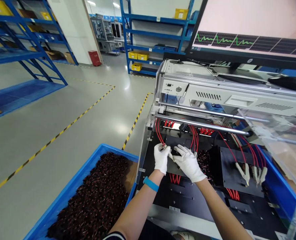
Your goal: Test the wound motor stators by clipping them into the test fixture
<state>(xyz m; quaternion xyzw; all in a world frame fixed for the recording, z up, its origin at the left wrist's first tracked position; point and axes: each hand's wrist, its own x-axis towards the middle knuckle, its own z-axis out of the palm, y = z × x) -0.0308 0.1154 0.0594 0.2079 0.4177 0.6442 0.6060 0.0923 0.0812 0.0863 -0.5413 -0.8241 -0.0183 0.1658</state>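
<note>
Both of my hands wear white gloves and work inside a black test fixture (238,180). My left hand (161,158) is closed in a pinch on a clip at the end of a red wire (159,133) that runs up to the back of the fixture. My right hand (188,163) lies just beside it, fingers partly spread and pointing left toward the same clip; whether it grips anything is hidden. A pile of small dark wound parts (205,159) sits just right of my right hand.
A blue bin (70,186) heaped with small dark parts stands at my lower left. More clips on red wires (250,171) lie at the fixture's right. A grey metal chassis (213,93), a monitor (250,30) and a clear plastic cover (283,143) are behind and right. Blue shelving (25,50) lines the open floor.
</note>
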